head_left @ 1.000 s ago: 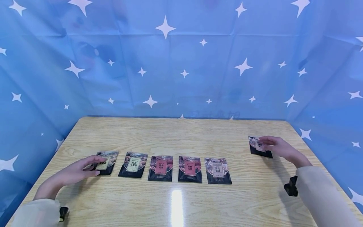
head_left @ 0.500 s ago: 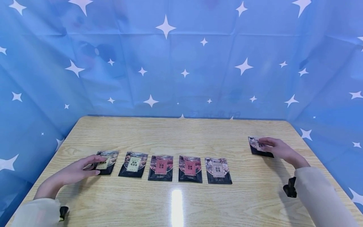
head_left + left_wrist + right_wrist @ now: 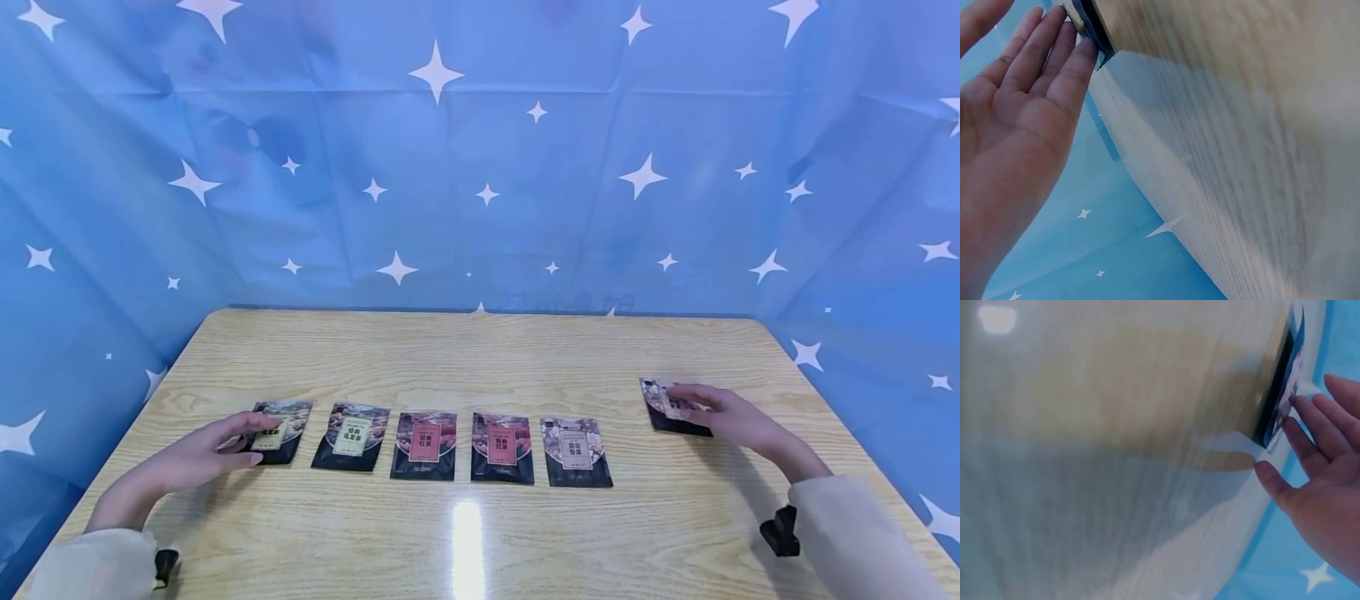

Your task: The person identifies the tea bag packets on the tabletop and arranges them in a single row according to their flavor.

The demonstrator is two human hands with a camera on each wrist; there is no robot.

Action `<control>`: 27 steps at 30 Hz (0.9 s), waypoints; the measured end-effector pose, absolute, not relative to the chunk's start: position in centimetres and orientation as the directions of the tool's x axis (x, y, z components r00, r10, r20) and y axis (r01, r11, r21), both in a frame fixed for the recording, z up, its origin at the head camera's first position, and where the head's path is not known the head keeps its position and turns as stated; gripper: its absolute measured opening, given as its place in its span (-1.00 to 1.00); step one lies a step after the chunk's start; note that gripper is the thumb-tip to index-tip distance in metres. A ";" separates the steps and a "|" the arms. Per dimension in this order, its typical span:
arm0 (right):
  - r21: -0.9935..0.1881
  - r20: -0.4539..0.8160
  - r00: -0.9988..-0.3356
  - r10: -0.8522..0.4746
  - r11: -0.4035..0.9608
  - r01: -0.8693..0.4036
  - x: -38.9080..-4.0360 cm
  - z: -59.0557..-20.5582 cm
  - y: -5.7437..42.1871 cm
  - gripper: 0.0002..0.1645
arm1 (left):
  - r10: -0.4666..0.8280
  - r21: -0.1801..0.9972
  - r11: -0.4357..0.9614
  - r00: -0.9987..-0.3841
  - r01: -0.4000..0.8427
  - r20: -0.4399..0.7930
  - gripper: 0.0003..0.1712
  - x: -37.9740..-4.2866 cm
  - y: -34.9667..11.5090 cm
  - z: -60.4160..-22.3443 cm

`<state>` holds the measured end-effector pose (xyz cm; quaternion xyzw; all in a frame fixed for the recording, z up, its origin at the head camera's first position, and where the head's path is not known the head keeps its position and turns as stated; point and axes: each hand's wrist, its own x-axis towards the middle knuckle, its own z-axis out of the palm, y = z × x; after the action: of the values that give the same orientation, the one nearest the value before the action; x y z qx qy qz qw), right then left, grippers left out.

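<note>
At the table's left, my left hand [image 3: 198, 454] rests its fingertips on a tea sachet [image 3: 295, 412] with a pale yellow-green label, lying flat. Its fingers look nearly straight in the left wrist view, their tips against the sachet's edge. On the right side, my right hand [image 3: 738, 417] touches a tea sachet [image 3: 656, 398] with a pale floral print and black base. Extended fingertips press on its face, while the thumb [image 3: 1272, 478] stands apart from the sachet in the right wrist view. Part of each touched sachet is hidden under the fingers.
Between the hands lie an oolong sachet with a green label [image 3: 351, 437], two red-labelled sachets [image 3: 423, 446] [image 3: 502, 448] and a pale floral one [image 3: 576, 452], in a row. They lie on a wooden table [image 3: 480, 358], with a blue starred cloth [image 3: 480, 233] behind.
My right hand and the floral sachet under its fingers have moved a little nearer and to the left. The left hand and the sachets in the row keep their places.
</note>
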<state>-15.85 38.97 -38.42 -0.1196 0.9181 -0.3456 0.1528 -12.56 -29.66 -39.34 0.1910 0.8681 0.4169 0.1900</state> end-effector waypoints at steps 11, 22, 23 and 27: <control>-0.705 -0.163 -0.882 -0.443 0.678 -0.210 -13.1 -38.5 35.6 -0.49 | 0.486 0.792 0.582 -0.860 0.183 -0.158 -0.47 -12.5 -29.6 -39.3; -0.719 -0.180 -0.843 -0.507 0.652 -0.238 -11.1 -38.0 33.8 -0.44 | 0.480 0.796 0.581 -0.861 0.171 -0.166 -0.46 -12.5 -29.6 -39.4; -0.714 -0.177 -0.841 -0.511 0.655 -0.248 -10.9 -37.9 33.7 -0.44 | 0.480 0.796 0.581 -0.861 0.169 -0.168 -0.46 -12.5 -29.6 -39.4; -0.689 -0.173 -0.847 -0.503 0.676 -0.262 -10.5 -37.9 33.6 -0.44 | 0.477 0.796 0.582 -0.862 0.166 -0.169 -0.46 -12.4 -29.6 -39.4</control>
<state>-10.46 33.58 -37.91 -0.2129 0.8982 -0.3414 0.1770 -12.44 -29.57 -39.37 0.1848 0.8696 0.4182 0.1863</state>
